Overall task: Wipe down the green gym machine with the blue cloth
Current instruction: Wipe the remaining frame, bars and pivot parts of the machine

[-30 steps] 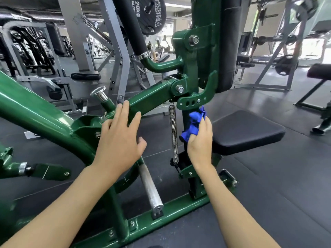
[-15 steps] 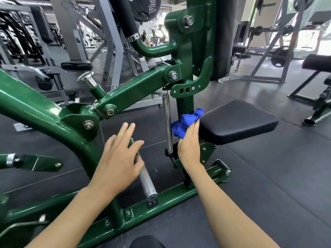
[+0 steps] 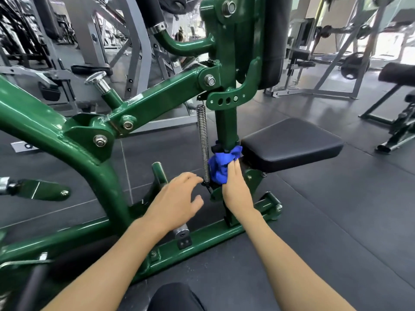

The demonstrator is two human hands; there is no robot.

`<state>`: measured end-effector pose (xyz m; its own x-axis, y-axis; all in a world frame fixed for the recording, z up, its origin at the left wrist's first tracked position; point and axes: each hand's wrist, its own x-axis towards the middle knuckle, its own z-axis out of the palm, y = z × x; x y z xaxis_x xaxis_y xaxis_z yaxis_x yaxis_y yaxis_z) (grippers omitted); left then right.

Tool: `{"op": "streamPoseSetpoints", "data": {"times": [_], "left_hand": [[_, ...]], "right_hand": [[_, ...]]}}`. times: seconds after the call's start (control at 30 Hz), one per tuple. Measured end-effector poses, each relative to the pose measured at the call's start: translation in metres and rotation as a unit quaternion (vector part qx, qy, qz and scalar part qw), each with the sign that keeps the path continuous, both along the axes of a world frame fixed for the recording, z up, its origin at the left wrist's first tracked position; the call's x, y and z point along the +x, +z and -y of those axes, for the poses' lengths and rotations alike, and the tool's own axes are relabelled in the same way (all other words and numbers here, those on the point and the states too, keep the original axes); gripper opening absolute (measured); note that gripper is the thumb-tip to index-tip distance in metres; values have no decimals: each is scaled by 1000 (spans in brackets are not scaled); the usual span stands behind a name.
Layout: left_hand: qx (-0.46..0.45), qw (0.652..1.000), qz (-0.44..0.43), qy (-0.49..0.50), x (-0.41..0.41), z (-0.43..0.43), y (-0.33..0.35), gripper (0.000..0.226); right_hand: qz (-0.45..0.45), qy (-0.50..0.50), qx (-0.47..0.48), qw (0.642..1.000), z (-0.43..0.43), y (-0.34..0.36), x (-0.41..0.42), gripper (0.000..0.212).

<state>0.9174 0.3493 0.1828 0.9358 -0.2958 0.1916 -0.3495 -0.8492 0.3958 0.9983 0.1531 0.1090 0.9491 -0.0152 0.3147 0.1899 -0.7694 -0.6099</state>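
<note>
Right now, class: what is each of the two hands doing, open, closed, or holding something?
Left hand: open, fingers spread, holding nothing.
Right hand: holds the crumpled blue cloth against the green metal upright post.

Your machine frame (image 3: 45, 129) is glossy dark green throughout, its bolts (image 3: 100, 140) bare silver; your cloth (image 3: 219, 167) is plain bright blue; the seat pad (image 3: 292, 142) and the back pad (image 3: 272, 41) are plain black; the coil spring (image 3: 203, 142) is dull grey metal; the knob (image 3: 96, 78) is chrome; the floor (image 3: 336, 221) is dark grey; the far-left racks (image 3: 89, 41) are pale grey; the garment (image 3: 177, 297) at your near edge is black.
</note>
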Motion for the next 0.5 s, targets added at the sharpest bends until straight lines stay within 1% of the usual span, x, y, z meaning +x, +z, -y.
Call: {"op": "streamPoseSetpoints", "data": {"times": [0.07,0.13,0.2,0.23,0.33,0.37,0.43,0.5], "left_hand": [[-5,1000,-29,-8,8,0,-12,50],[11,998,-61,-19,17,2,-22,54],[29,996,-83,-28,29,5,-26,56],[34,995,-88,-30,34,7,-26,58],[28,994,-104,-32,48,19,-28,60],[26,993,-108,-35,49,23,-29,59],[33,992,-111,-43,49,30,-33,53],[63,990,-112,-52,47,36,-37,46]], "right_hand": [[-35,-14,-28,999,3,-27,-5,72],[-70,-25,-1,997,5,-51,-8,74],[-82,-32,17,996,6,-67,-7,75],[-68,-31,30,997,4,-68,-6,74],[12,-60,147,987,-2,-54,3,64],[32,-82,169,982,-2,-49,5,59],[62,-123,173,975,-1,-47,9,53],[48,-150,189,969,-1,-63,6,48]]}}
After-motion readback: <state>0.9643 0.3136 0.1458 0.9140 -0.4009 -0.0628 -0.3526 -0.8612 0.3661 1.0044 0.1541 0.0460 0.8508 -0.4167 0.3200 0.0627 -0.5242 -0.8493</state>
